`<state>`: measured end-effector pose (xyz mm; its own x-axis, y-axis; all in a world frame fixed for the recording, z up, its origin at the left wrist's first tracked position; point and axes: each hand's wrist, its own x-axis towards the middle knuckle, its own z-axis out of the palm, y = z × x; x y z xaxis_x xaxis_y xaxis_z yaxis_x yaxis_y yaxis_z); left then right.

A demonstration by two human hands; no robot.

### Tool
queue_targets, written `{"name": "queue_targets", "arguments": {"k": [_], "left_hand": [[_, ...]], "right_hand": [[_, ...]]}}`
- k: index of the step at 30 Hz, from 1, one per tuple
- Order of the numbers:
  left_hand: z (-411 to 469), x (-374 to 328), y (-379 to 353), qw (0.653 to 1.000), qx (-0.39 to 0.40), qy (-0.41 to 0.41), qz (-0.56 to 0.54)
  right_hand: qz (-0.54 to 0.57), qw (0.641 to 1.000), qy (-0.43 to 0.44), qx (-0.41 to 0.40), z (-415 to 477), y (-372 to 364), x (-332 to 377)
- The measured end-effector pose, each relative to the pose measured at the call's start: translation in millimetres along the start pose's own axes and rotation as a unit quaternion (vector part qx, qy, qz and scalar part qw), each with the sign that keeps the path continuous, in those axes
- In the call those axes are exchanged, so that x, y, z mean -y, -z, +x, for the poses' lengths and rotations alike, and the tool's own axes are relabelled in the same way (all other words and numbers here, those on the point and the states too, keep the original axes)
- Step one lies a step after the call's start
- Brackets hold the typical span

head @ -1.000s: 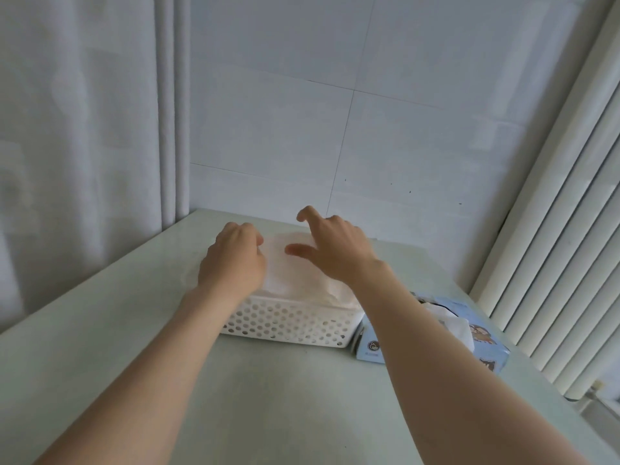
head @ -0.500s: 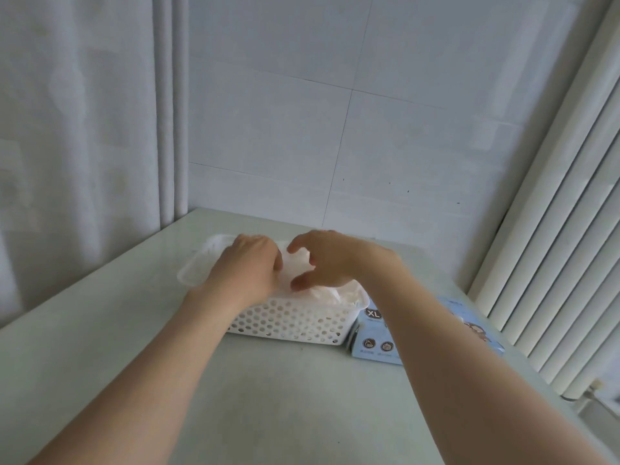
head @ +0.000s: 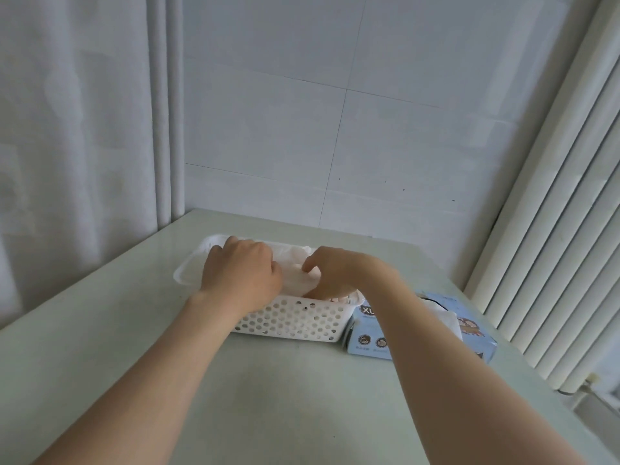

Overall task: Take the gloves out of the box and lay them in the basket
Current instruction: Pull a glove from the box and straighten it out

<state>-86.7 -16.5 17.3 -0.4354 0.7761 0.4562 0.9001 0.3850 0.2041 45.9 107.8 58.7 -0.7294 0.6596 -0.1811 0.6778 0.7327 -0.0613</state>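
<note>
A white perforated basket (head: pixel 292 318) stands on the table with thin translucent white gloves (head: pixel 295 280) piled inside. Both hands are down in the basket on the pile. My left hand (head: pixel 240 273) shows its back, its fingers curled down over the left side of the gloves. My right hand (head: pixel 332 273) pinches the right side of the top glove between bent fingers and thumb. The light blue glove box (head: pixel 419 337) lies just right of the basket, touching it, and a white glove (head: pixel 443 318) sticks out of its top opening. My right forearm hides part of the box.
The pale table (head: pixel 268 391) meets a tiled wall at the back. A white curtain (head: pixel 67 146) hangs on the left. A ribbed white radiator (head: pixel 553 246) runs close along the table's right edge, just past the box.
Both hands have come down from above the basket and now sit low in it, with the glove lowered onto the pile. The right hand's fingers have closed from spread to bent.
</note>
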Motion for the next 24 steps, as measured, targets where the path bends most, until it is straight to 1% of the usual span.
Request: {"name": "queue_targets", "arguments": {"k": [2,4,6,8,10,13,15,17,19,21,24], "left_hand": [[-2.4,-10.8,-2.9,0.996,-0.086,-0.032,-0.009],[-6.7,-21.7,-9.5,0.987,-0.141,-0.066,-0.048],[-14.1,-35.6,-18.0,0.975,-0.178,-0.110,-0.077],[-22.5,-48.5,-27.0,0.965,-0.198,-0.153,-0.076],[-27.7,-57.1,-36.9,0.958,-0.205,-0.187,-0.068],[-32.4,-68.5,-47.7,0.943,-0.199,-0.258,-0.062],[-34.5,-76.9,-53.7,0.933,-0.196,-0.301,-0.039],[-35.7,-84.3,-58.8,0.924,-0.196,-0.327,-0.027],[-37.2,-90.1,-62.9,0.919,-0.192,-0.345,-0.016],[-40.4,-97.7,-67.6,0.917,-0.177,-0.357,0.001],[-46.4,-105.7,-71.0,0.928,-0.140,-0.344,0.040]], "right_hand": [[0.058,0.997,0.011,-0.040,-11.3,4.1,-7.3],[0.122,0.987,0.021,-0.104,-19.0,2.5,-11.2],[0.173,0.964,0.039,-0.200,-25.7,-5.2,-18.2],[0.199,0.935,0.039,-0.290,-34.5,-14.2,-27.9],[0.217,0.917,0.016,-0.336,-42.8,-23.0,-42.7],[0.213,0.914,-0.019,-0.346,-57.5,-33.2,-70.8],[0.201,0.924,-0.041,-0.322,-68.8,-37.8,-89.1],[0.175,0.939,-0.060,-0.289,-77.4,-42.1,-104.0],[0.175,0.941,-0.079,-0.278,-80.6,-48.7,-114.2],[0.193,0.930,-0.085,-0.300,-80.8,-58.1,-123.8],[0.182,0.917,-0.083,-0.343,-76.7,-69.7,-135.1]]}}
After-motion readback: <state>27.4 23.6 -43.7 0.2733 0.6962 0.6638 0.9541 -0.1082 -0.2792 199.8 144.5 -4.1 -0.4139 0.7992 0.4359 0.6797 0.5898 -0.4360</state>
